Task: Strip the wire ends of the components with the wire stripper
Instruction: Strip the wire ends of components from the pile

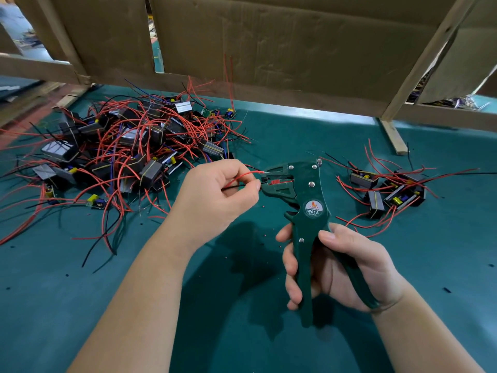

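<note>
On the green table mat [80, 305], a large heap of components [121, 152] is lying at the left, its red and black leads tangled together. The left hand [215, 195] is pinching a red wire [242, 176] and a black wire [234, 186] between thumb and fingers, the red tip reaching the head of the wire stripper [304, 200]. The right hand [336, 267] is gripping the stripper's handles, holding it upright. A smaller group of components [390, 192] is sitting at the right.

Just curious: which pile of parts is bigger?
The left pile, a wide tangle beyond the left hand; the right pile beside the stripper holds only a few.
</note>
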Tool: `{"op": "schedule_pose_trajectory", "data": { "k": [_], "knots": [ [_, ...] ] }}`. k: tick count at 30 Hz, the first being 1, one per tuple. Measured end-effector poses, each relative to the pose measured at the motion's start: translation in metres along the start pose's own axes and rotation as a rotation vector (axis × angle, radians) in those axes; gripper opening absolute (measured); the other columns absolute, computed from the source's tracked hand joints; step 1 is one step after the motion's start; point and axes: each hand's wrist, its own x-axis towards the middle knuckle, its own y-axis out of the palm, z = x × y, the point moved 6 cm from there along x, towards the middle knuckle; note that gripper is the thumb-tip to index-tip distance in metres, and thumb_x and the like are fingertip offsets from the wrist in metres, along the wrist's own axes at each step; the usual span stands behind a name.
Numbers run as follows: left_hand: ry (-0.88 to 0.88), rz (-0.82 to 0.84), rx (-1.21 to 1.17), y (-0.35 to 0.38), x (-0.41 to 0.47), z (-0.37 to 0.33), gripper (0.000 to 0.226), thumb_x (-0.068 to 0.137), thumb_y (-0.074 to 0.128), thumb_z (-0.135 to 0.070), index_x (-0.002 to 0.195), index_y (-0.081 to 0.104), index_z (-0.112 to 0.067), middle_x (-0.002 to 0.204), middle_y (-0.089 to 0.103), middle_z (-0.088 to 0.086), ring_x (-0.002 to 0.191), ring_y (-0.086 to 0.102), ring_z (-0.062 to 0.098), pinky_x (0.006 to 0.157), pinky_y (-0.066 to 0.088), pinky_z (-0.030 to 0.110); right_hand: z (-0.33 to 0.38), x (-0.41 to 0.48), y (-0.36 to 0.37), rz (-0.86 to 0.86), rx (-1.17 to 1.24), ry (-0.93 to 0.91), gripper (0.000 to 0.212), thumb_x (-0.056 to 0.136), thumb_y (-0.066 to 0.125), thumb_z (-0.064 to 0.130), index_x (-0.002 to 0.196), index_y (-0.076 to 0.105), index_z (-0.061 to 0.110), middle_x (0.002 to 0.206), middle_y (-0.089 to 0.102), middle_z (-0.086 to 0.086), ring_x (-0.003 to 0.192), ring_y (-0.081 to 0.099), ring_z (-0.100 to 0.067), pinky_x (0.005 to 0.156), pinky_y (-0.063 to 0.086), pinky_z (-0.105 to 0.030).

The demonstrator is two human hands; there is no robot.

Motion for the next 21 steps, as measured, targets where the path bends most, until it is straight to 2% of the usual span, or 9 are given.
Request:
{"op": "schedule_pose_trajectory", "data": {
  "k": [10,15,19,21],
  "knots": [
    [-0.053,0.042,0.022,-0.004,0.0,0.004,0.016,0.074,0.062,-0.023,0.065,0.059,-0.011,0.053,0.038,0.008,0.052,0.029,0.017,0.049,0.022,0.026,-0.002,-0.001,-0.002,0.009,-0.045,0.023,0.049,0.082,0.072,0.031,0.117,0.059,0.0,0.088,0.06,-0.023,0.07,0.062,-0.038,0.071,0.053,-0.052],
    [-0.1,0.091,-0.054,-0.004,-0.001,0.004,0.012,0.071,0.062,-0.019,0.06,0.06,-0.013,0.051,0.043,-0.003,0.051,0.031,0.014,0.046,0.025,0.019,-0.002,-0.006,-0.007,0.029,-0.108,0.049,0.05,0.085,0.068,0.03,0.121,0.056,-0.001,0.091,0.06,-0.023,0.073,0.062,-0.04,0.075,0.046,-0.056],
    [-0.111,0.106,-0.078,-0.004,-0.002,0.003,0.017,0.07,0.063,-0.017,0.057,0.056,-0.007,0.051,0.041,-0.004,0.052,0.029,0.014,0.045,0.024,0.017,-0.003,-0.008,-0.01,0.034,-0.143,0.064,0.047,0.087,0.066,0.031,0.121,0.057,0.0,0.091,0.061,-0.022,0.071,0.063,-0.039,0.077,0.041,-0.056],
    [-0.111,0.109,-0.077,-0.003,-0.002,0.002,0.018,0.07,0.063,-0.017,0.057,0.054,-0.007,0.051,0.04,-0.002,0.052,0.028,0.014,0.045,0.024,0.017,-0.003,-0.008,-0.01,0.037,-0.142,0.074,0.046,0.087,0.066,0.033,0.119,0.057,0.001,0.089,0.061,-0.02,0.07,0.063,-0.038,0.075,0.044,-0.054]
  ]
}}
